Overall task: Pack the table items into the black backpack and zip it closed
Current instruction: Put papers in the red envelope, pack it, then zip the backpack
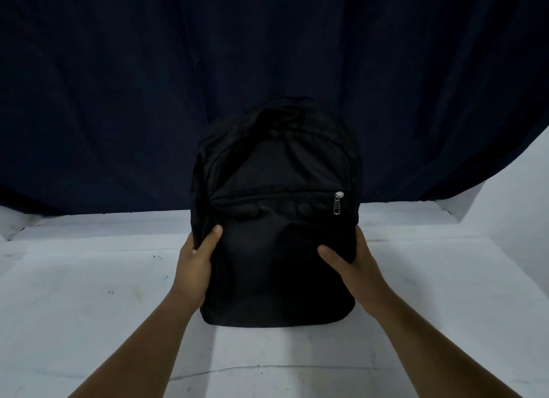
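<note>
Black backpack (276, 219) stands gripped between both hands before navy curtain (148, 86).

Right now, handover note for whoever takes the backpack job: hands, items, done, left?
Left hand: grips the black backpack by its left side.
Right hand: grips its right side, thumb pinching the front fabric.
Backpack stands upright on the white table. Front pocket zipper pull sits at the right end. No loose items in view. Top zipper too dark to judge: check it, then release.
</note>
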Demonstrator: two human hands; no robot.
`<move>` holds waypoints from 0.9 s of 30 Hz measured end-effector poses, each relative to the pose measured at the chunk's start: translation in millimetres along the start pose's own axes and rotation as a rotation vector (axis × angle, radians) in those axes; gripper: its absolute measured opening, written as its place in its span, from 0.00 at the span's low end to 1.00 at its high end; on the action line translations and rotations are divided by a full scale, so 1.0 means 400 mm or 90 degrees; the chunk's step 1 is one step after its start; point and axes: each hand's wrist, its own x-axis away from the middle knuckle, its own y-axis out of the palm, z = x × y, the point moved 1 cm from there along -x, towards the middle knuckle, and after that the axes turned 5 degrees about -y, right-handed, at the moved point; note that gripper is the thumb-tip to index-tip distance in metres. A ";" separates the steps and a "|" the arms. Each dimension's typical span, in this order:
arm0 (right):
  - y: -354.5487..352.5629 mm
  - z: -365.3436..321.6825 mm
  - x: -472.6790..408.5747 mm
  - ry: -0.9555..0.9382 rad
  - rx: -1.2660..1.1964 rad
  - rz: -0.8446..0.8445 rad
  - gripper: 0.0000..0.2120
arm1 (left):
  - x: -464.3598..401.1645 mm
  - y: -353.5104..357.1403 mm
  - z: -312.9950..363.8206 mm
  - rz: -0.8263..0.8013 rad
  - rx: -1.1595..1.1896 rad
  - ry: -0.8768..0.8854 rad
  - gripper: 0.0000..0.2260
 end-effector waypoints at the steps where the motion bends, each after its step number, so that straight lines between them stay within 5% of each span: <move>1: 0.003 0.009 0.005 -0.005 -0.009 0.000 0.37 | 0.002 -0.007 -0.015 0.001 -0.017 -0.005 0.18; 4: 0.016 0.045 0.023 0.004 -0.026 0.015 0.29 | 0.020 -0.028 -0.069 -0.013 -0.056 -0.036 0.26; 8: 0.030 0.079 0.018 0.010 -0.045 0.040 0.37 | 0.030 -0.033 -0.102 -0.023 -0.036 -0.051 0.34; 10: 0.035 0.078 0.012 0.001 -0.056 0.040 0.41 | 0.021 -0.026 -0.103 -0.008 0.001 -0.053 0.29; 14: 0.046 0.054 -0.007 -0.030 -0.057 0.062 0.34 | 0.014 -0.005 -0.084 0.044 0.061 -0.017 0.13; 20: 0.044 0.047 -0.060 -0.070 -0.021 0.097 0.33 | -0.047 0.011 -0.043 0.015 0.045 0.078 0.23; 23: 0.038 0.085 -0.103 -0.038 0.032 0.056 0.40 | -0.092 0.006 -0.091 -0.008 0.004 0.027 0.22; 27: 0.027 0.128 -0.131 0.008 0.110 0.010 0.33 | -0.119 -0.020 -0.144 -0.038 -0.050 -0.030 0.37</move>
